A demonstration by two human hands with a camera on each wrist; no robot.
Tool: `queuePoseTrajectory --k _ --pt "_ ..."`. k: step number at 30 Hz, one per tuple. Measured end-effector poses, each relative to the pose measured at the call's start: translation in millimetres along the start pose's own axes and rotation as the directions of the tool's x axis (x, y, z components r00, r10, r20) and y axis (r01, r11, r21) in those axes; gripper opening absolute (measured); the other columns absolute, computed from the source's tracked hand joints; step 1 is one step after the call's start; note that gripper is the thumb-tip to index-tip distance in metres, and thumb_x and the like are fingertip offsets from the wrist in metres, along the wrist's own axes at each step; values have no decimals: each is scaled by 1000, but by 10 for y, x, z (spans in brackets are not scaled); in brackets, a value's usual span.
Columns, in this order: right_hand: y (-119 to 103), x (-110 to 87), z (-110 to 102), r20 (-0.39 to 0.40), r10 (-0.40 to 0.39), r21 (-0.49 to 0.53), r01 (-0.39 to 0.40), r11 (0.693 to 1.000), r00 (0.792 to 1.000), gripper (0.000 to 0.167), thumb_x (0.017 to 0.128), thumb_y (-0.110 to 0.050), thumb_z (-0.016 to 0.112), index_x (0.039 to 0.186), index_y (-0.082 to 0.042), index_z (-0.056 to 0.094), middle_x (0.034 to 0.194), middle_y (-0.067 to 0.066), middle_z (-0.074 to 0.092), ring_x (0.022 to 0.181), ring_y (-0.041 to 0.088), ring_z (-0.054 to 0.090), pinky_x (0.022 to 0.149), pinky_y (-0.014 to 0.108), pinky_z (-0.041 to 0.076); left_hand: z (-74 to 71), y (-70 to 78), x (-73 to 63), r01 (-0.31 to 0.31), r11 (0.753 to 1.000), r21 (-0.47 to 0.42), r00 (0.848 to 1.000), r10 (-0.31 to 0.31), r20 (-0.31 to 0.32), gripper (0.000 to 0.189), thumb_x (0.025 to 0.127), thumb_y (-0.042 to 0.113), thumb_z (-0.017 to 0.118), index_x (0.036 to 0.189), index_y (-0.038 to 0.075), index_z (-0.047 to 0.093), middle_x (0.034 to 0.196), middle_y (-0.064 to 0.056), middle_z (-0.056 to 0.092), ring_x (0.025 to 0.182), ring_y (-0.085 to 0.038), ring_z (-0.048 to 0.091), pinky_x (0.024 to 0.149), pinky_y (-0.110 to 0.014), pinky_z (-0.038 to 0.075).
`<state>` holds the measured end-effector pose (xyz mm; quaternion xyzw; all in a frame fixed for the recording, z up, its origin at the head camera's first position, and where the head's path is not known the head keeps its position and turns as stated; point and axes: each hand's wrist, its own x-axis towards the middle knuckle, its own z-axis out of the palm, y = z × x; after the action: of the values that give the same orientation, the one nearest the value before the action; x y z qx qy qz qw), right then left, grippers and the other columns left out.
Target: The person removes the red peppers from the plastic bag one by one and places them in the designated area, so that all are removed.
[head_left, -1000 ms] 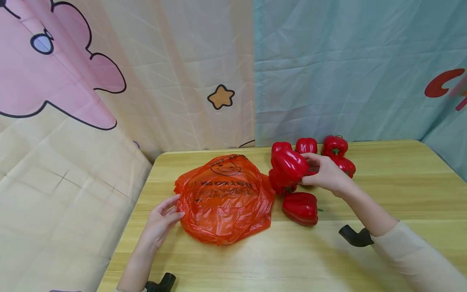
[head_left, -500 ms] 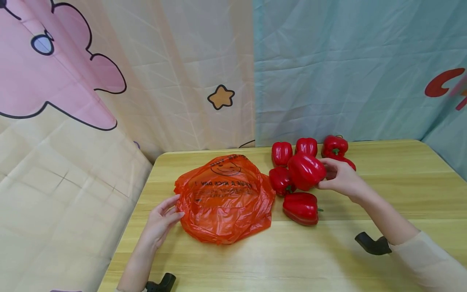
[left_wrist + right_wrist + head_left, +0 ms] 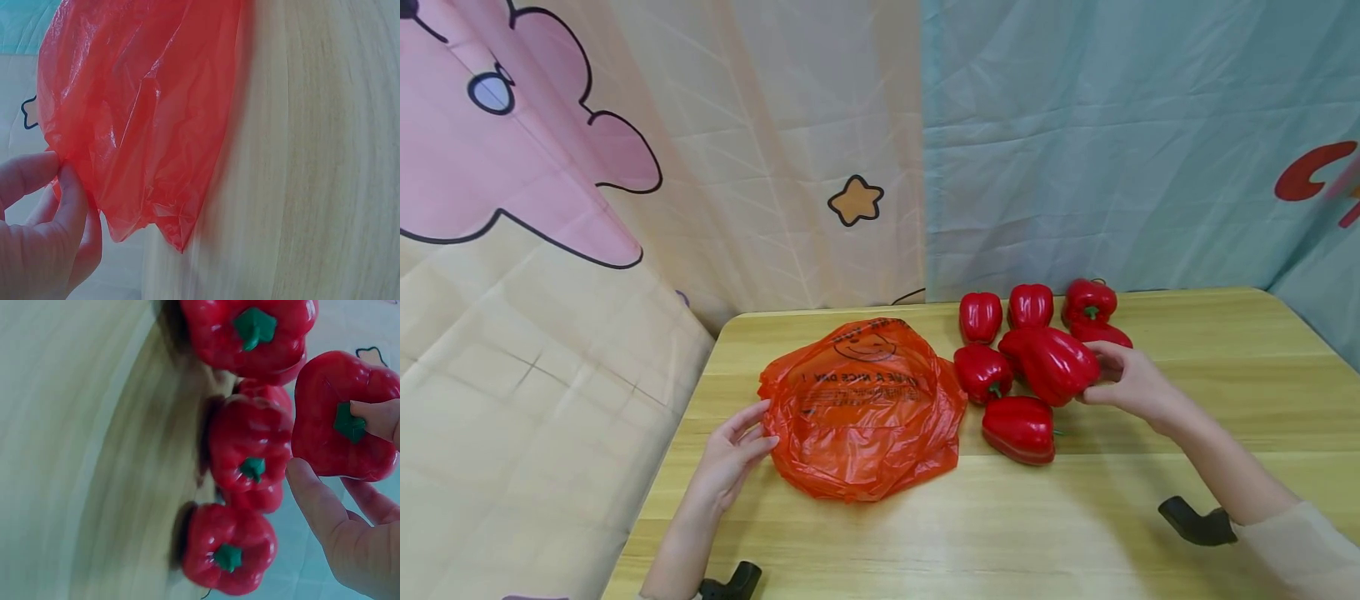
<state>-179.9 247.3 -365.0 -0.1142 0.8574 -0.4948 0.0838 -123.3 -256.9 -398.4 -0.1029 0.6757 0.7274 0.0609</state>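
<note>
My left hand (image 3: pixel 733 450) pinches the left edge of a thin orange plastic bag (image 3: pixel 857 437) between thumb and fingers, as the left wrist view shows on the bag's rim (image 3: pixel 72 159). The bag lies wide and crumpled, with a printed smiling face and text. In my right hand (image 3: pixel 1131 383) is a red bell pepper (image 3: pixel 1060 367), raised over the other peppers. The right wrist view has the thumb at the green stem of this bell pepper (image 3: pixel 319 394) and fingers along its side. Part of another pepper behind it is hidden.
Several red bell peppers stand or lie around the right hand, including a front one (image 3: pixel 1018 429), one beside the bag (image 3: pixel 981 373) and one at the back right (image 3: pixel 1088 300). The wooden table (image 3: pixel 970 533) ends at a printed curtain (image 3: pixel 820 167).
My right hand has moved right and slightly nearer to me with the bell pepper, away from the bag and the left peppers. My left hand and the bag have stayed in place.
</note>
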Motion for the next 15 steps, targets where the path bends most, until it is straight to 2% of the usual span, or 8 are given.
queuePoseTrajectory --k 6,15 --pt "109 -71 -52 6 5 -5 -5 1000 1000 61 76 -4 70 127 12 41 111 24 53 87 8 56 68 29 55 -3 -4 5 7 1000 -4 1000 -7 -3 58 86 -13 54 140 -5 33 126 -7 43 99 -6 58 84 -23 51" --pt "270 -155 -84 19 63 -6 -63 998 998 62 78 -4 69 129 14 38 114 25 54 89 12 56 69 29 54 3 -29 -1 -25 999 -23 1000 25 -4 54 83 -15 55 134 -2 42 117 0 49 98 -8 59 82 -23 52"
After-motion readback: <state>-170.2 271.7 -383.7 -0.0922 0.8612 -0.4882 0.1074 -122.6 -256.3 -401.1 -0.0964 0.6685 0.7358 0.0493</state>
